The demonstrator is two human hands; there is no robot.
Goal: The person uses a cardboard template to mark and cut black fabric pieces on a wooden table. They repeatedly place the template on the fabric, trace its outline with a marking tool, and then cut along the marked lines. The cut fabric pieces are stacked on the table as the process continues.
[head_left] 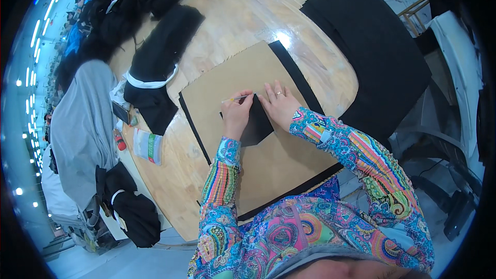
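Note:
My left hand point(237, 118) pinches a slim, pale pen-like marker point(232, 99) with a yellowish part. Its tip is by the upper corner of a black pocket-shaped patch point(254, 128). I cannot tell whether this patch is a piece lying on top or a cut-out with cloth below. My right hand point(281, 104), a ring on one finger, lies flat with fingers stretched beside the patch. Both hands rest on a large brown card sheet point(222, 80). Black cloth point(292, 67) shows from under the sheet along its edges.
A black cloth stack point(367, 46) covers the table's right side. At left lie a black bundle tied with a white band point(160, 57), a clear packet point(147, 145) and a small red object point(119, 139). Grey cloth point(85, 129) drapes beyond the wooden table's point(170, 196) left edge.

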